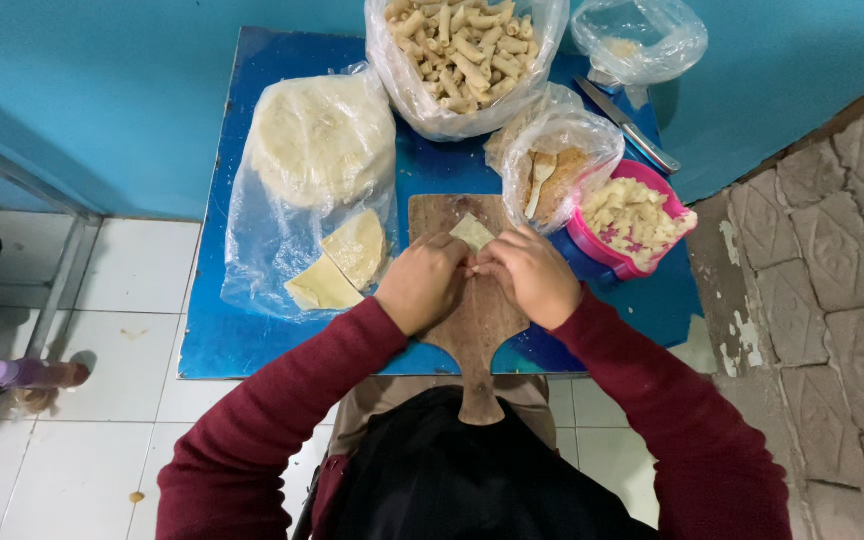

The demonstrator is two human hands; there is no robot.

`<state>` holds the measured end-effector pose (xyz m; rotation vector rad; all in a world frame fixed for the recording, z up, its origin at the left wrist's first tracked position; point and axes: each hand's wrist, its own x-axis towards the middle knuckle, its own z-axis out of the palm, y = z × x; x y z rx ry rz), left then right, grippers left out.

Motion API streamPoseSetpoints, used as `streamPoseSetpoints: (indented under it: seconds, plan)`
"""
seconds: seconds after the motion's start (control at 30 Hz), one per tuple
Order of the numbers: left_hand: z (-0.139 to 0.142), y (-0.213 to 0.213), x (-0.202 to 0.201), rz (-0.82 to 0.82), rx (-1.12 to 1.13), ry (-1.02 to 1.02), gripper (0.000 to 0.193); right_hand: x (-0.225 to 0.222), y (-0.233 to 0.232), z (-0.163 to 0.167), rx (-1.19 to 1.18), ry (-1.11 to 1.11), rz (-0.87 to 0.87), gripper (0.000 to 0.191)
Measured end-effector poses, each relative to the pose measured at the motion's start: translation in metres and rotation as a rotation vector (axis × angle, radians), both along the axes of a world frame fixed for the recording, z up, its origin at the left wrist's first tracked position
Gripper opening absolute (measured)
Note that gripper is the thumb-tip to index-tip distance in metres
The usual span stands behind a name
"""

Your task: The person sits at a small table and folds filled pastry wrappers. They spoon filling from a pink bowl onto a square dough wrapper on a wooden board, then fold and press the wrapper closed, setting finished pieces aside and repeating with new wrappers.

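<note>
Blue walls and pale floor tiles surround a small blue table (252, 340), seen from the head camera looking straight down. On it lies a wooden cutting board (477, 320) with its handle toward the person. Both hands meet over the board: the left hand (420, 282) and the right hand (530, 275) are curled, fingertips pinching a small pale pastry wrapper (472, 231) that lies at the board's far end. Left of the board, a clear plastic bag (317, 150) holds round wrappers, with cut wedge pieces (342, 262) at its near end. Behind stands a bag of rolled pastries (464, 45). To the right sit a pink bowl (612, 255) of pale filling, a knife (628, 125) and two smaller bags.
</note>
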<state>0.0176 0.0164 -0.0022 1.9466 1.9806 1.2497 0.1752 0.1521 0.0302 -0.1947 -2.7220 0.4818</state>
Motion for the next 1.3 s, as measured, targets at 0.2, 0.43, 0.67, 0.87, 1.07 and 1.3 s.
streamPoseSetpoints:
  seconds: [0.2,0.43,0.67,0.87,1.07,1.3]
  plan:
    - [0.003,0.001,-0.003,0.097,-0.361,-0.191,0.009,-0.012,0.021,-0.008,-0.21,-0.067,-0.013,0.013]
    - [-0.003,0.003,-0.002,0.054,0.088,0.126,0.011,-0.009,0.016,-0.005,-0.107,0.01,0.051,0.01]
    - [-0.006,-0.001,-0.003,0.017,0.005,0.109,0.014,-0.01,0.005,0.002,-0.004,0.019,0.017,0.012]
    - [-0.005,0.002,-0.002,0.09,0.074,0.148,0.016,-0.014,0.006,0.004,0.055,0.091,-0.005,0.008]
    - [-0.008,0.002,-0.005,0.076,0.05,0.005,0.016,-0.014,0.006,0.004,-0.012,0.044,-0.004,0.01]
    - [-0.012,0.007,-0.005,0.101,0.061,0.055,0.01,-0.018,0.006,0.001,0.078,0.07,-0.024,0.007]
